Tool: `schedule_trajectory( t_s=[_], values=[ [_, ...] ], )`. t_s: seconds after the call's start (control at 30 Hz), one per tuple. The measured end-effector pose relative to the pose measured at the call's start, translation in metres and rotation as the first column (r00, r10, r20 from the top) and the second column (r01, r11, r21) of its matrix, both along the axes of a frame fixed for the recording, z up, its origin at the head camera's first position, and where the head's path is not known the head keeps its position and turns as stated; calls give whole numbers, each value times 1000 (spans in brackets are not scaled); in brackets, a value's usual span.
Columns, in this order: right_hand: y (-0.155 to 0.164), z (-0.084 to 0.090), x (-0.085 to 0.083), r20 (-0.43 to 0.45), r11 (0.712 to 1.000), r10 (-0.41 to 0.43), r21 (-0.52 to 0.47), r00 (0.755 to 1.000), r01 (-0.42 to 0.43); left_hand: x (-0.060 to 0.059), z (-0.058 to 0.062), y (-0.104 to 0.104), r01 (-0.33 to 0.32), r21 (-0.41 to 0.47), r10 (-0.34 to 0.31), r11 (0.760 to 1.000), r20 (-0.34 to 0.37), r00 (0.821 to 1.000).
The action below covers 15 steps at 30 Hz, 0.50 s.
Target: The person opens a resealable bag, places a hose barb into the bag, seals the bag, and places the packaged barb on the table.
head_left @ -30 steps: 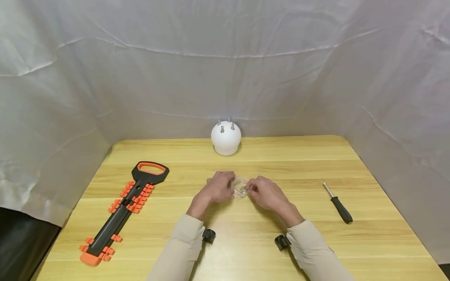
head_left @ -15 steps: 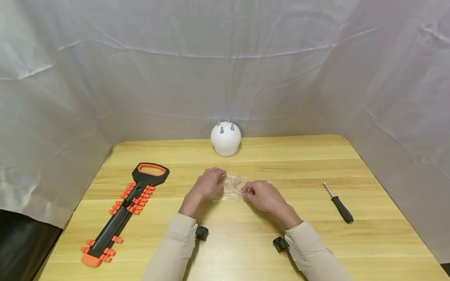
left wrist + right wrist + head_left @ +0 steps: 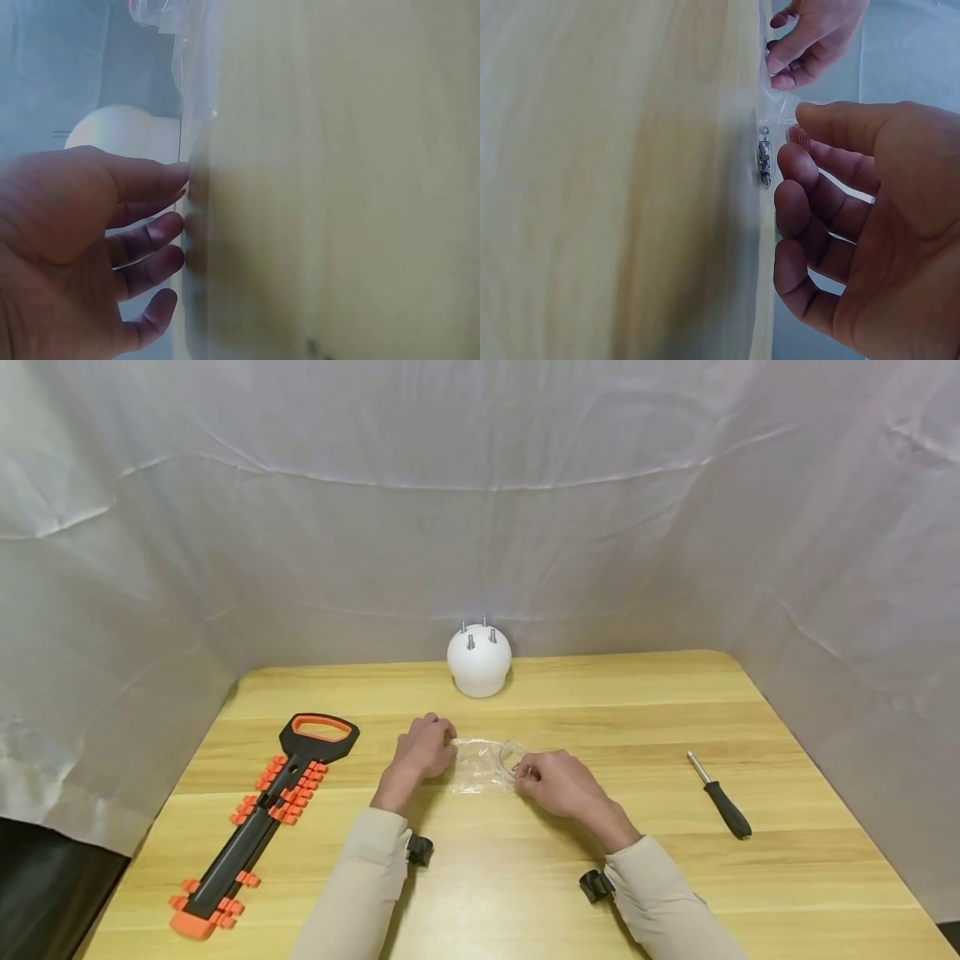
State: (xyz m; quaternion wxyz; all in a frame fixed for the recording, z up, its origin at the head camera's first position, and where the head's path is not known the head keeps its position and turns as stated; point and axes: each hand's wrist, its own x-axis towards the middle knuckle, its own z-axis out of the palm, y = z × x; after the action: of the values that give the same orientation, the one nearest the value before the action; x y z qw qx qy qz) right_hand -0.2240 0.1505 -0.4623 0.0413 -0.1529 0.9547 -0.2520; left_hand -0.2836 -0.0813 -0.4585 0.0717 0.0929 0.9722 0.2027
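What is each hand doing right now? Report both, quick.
Left hand: fingers pinch the left end of the clear plastic bag.
Right hand: fingers pinch the bag's right end, by the small metal parts.

On the table [image 3: 525,877], a plastic bag [image 3: 483,764] lies near the middle, between the left hand [image 3: 423,750] at its left end and the right hand [image 3: 557,781] at its right end. Small metal parts [image 3: 764,154], possibly screws, sit inside the bag by the right hand. Behind the bag stands a dome [image 3: 479,660]. A socket rack [image 3: 258,814] lies far left, a screwdriver [image 3: 720,795] far right.
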Motion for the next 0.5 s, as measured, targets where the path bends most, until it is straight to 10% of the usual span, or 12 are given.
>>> schedule_trajectory(
  t_s=[0.5],
  values=[
    [2, 2, 5, -41, 999, -42, 1, 998, 42, -3, -4, 6, 4, 32, -3, 999, -27, 1000]
  ],
)
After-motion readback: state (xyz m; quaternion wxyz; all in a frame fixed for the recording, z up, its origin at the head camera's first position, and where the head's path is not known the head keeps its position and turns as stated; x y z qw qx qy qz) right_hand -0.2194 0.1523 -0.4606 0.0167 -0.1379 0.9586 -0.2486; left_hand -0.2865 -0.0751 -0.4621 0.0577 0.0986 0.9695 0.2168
